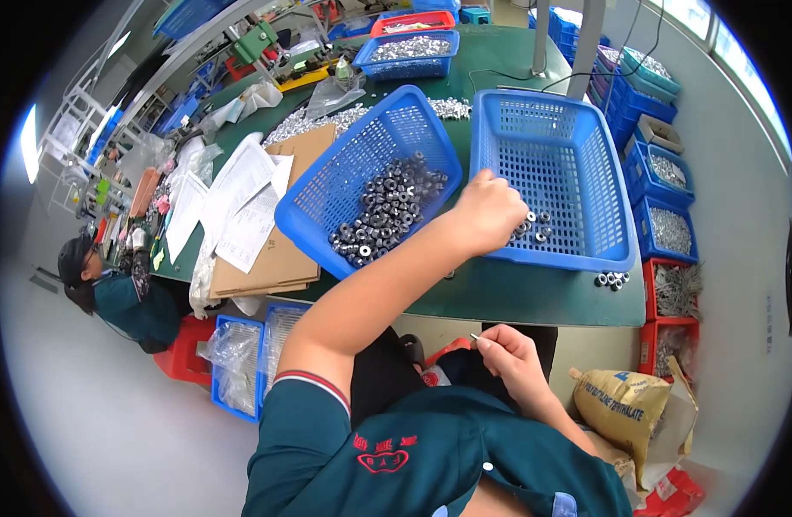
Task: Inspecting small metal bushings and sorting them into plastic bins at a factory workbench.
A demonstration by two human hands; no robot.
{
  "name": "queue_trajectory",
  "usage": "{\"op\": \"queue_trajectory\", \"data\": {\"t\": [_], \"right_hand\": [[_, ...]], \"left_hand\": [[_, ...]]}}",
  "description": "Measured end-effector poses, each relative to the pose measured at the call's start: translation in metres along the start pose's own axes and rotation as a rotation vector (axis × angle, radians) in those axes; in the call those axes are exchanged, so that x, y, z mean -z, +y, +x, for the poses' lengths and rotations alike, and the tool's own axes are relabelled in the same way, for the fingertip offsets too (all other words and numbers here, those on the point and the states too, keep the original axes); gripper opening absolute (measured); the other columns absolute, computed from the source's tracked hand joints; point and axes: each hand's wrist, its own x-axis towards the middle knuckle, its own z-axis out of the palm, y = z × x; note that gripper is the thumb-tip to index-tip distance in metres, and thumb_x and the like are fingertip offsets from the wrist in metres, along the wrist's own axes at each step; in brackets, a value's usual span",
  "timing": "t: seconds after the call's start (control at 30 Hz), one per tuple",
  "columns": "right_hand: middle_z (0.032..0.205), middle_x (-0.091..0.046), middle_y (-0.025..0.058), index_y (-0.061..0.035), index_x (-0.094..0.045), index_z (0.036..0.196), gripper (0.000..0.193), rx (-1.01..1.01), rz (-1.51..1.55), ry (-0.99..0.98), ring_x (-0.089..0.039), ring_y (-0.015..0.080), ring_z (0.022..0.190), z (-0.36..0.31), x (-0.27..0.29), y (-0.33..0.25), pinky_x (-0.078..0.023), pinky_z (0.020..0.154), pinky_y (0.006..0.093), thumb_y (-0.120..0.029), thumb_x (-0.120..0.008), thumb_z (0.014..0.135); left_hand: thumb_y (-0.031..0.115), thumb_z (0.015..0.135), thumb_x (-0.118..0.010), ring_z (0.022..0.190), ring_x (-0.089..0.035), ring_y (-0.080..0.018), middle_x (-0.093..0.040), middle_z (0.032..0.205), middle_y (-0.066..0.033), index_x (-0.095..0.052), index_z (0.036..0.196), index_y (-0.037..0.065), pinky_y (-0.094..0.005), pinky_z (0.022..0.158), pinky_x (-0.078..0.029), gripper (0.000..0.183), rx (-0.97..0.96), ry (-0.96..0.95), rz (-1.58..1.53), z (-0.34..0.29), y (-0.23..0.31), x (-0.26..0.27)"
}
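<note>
Rings (545, 231) are lying just right of the left hand (492, 211), which is looking curled; whether it is gripping anything I cannot tell. Nearer the body, the right hand (510, 355) is pinching a small metal piece (474, 337); a slackening pinch could be losing it.

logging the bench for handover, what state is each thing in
left grip: curled, contents hidden
right grip: pinching a small metal piece
left blue basket: partly filled with dark nuts
right blue basket: few loose nuts inside
papers: loose, overlapping
cardboard: lying flat
yellow sack: bulging
</note>
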Motion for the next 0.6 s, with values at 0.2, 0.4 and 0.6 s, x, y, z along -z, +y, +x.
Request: {"op": "queue_trajectory", "data": {"t": [0.2,0.4,0.6], "right_hand": [[0.069,-0.052,-0.0043,-0.0003,-0.064,0.094,0.016,-0.008,-0.037,0.058,-0.043,0.0028,0.059,-0.002,0.001,0.002,-0.034,0.053,0.0193,-0.016,-0.060,0.095],[0.072,-0.054,-0.0050,-0.0006,-0.064,0.094,0.016,-0.015,-0.003,0.035,-0.043,0.0024,0.061,0.000,0.008,0.011,-0.035,0.054,0.0197,-0.017,-0.060,0.096],[0.072,-0.054,-0.0060,-0.0001,-0.064,0.094,0.016,-0.045,-0.015,-0.001,-0.042,0.0017,0.061,0.006,0.008,0.023,-0.034,0.054,0.0200,-0.016,-0.061,0.096]], "left_hand": [[0.010,0.072,-0.064,0.090,-0.068,-0.0264,-0.072,0.085,-0.0051,-0.074,0.080,0.013,-0.0467,0.101,-0.037,0.013,0.058,-0.441,0.170,0.034,0.000,-0.019],[0.011,0.078,-0.064,0.085,-0.064,-0.0279,-0.066,0.080,-0.0067,-0.069,0.078,0.011,-0.0408,0.079,-0.046,0.005,0.107,0.417,-0.127,-0.032,-0.006,0.021],[0.016,0.085,-0.067,0.080,-0.065,-0.0334,-0.068,0.086,-0.0148,-0.071,0.092,0.003,-0.0388,0.070,-0.051,0.015,0.782,0.336,-0.515,-0.127,0.032,-0.028]]}}
